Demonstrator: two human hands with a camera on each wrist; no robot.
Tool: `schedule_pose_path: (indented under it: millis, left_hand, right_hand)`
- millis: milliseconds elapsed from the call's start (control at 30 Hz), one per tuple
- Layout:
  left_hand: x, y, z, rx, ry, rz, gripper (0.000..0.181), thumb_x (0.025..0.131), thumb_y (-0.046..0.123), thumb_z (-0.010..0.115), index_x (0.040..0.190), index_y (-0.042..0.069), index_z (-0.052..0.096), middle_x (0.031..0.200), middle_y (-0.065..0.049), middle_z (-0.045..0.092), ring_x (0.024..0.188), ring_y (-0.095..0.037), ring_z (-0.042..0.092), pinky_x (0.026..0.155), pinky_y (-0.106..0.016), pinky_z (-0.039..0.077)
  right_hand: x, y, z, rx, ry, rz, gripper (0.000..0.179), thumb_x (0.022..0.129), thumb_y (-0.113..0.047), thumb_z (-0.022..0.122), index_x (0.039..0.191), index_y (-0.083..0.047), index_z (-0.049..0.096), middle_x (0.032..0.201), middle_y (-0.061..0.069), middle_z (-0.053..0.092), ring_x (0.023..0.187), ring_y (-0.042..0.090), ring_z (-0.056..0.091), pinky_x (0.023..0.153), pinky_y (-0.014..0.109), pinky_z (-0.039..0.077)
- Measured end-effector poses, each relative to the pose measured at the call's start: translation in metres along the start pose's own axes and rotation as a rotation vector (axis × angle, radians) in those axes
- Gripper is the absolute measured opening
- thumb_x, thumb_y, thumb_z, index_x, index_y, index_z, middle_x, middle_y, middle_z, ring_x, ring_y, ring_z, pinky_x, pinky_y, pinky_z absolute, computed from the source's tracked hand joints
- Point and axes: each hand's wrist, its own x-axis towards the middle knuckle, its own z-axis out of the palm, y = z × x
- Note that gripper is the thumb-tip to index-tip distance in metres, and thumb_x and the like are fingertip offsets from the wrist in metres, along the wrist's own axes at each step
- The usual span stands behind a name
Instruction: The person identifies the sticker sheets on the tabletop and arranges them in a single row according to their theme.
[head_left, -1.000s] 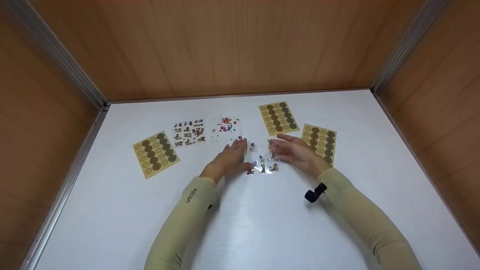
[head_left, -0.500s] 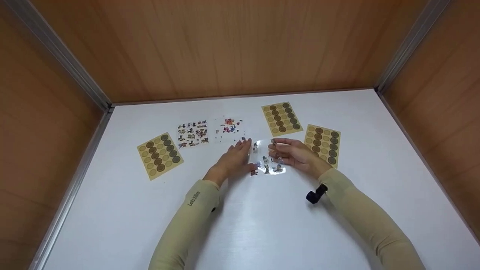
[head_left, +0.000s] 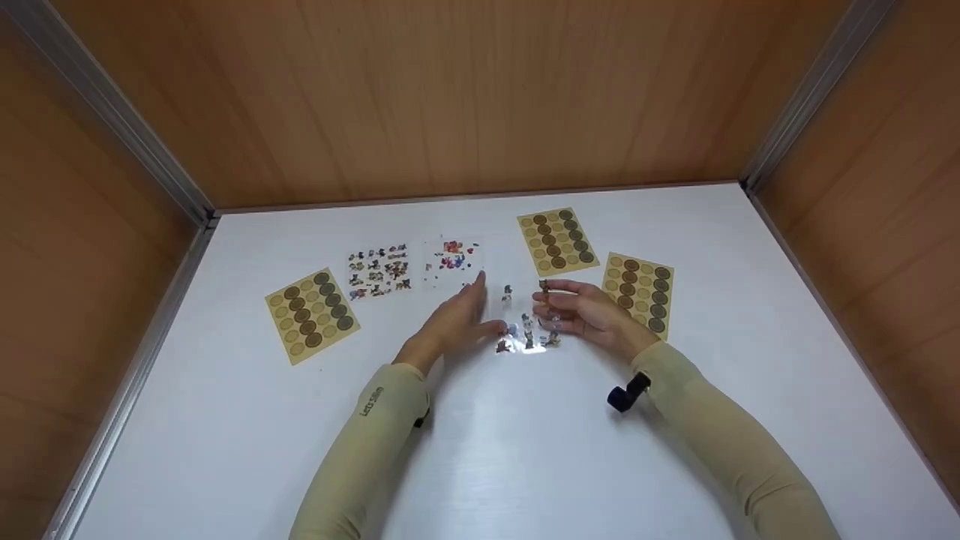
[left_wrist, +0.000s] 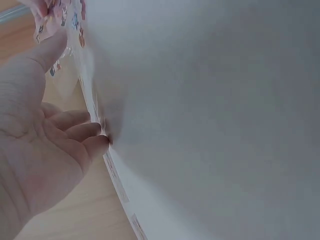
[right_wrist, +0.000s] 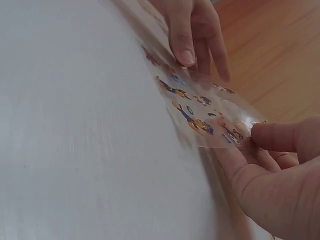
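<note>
A clear sticker sheet (head_left: 528, 322) with small cartoon figures is between the two hands in the head view. My right hand (head_left: 592, 311) pinches its right side; in the right wrist view the thumb (right_wrist: 275, 136) lies on top and fingers pass beneath the sheet (right_wrist: 200, 107). My left hand (head_left: 454, 322) is at the sheet's left side, fingers extended, its thumb close to the edge. Whether that thumb touches the sheet I cannot tell. In the left wrist view the left hand's (left_wrist: 45, 145) lower fingertips rest on the table.
Two more clear sticker sheets, one with rows of figures (head_left: 379, 270) and one with scattered red and blue prints (head_left: 453, 262), lie behind the left hand. Tan sheets of round stickers lie at left (head_left: 313, 315), back right (head_left: 558, 241) and right (head_left: 640, 292). Wooden panels (head_left: 480, 97) enclose the white table (head_left: 487, 465).
The right hand's fingers have drawn in and reach further under the clear sheet. The left hand has tipped more onto its edge, beside the sheet's left side.
</note>
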Motion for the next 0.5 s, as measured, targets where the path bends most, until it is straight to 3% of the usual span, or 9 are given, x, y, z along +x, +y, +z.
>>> schedule_pose_path:
  millis: [167,267,400,500]
  left_hand:
    - [0.0,0.0008,-0.0011,-0.072,0.015,-0.045,0.101,0.093,0.048,0.072,0.164,0.009,0.011,0.166,-0.01,0.022,0.152,-0.025,0.021,0.124,-0.038,0.016]
    - [0.0012,0.0027,-0.0002,-0.178,0.041,-0.056,0.098,0.094,0.044,0.072,0.163,0.007,0.014,0.162,-0.014,0.033,0.149,-0.027,0.031,0.123,-0.04,0.022]
    - [0.0021,0.0052,-0.0006,-0.416,0.104,-0.054,0.09,0.094,0.032,0.075,0.16,0.005,0.02,0.144,-0.018,0.055,0.134,-0.031,0.052,0.114,-0.045,0.039]
    - [-0.0003,0.0051,-0.0027,-0.641,0.102,-0.08,0.084,0.093,0.022,0.075,0.158,0.006,0.025,0.134,-0.015,0.06,0.119,-0.03,0.062,0.102,-0.045,0.051]
  right_hand:
    - [-0.0004,-0.0017,0.0008,0.042,0.001,-0.006,0.052,0.103,0.0,0.053,0.152,0.001,0.037,0.151,0.026,0.044,0.118,0.031,0.065,0.103,0.047,0.05]
    - [-0.0014,-0.0036,0.0011,0.083,0.002,-0.007,0.052,0.103,0.0,0.053,0.152,0.0,0.037,0.153,0.025,0.043,0.119,0.031,0.064,0.103,0.047,0.05]
    - [-0.0019,-0.0065,0.003,0.145,-0.002,-0.027,0.051,0.103,0.001,0.052,0.152,0.0,0.036,0.154,0.025,0.041,0.122,0.033,0.062,0.105,0.047,0.049]
    - [-0.0026,-0.007,0.0073,0.185,-0.015,-0.035,0.052,0.103,0.002,0.052,0.152,0.001,0.035,0.154,0.025,0.041,0.124,0.035,0.061,0.106,0.047,0.048]
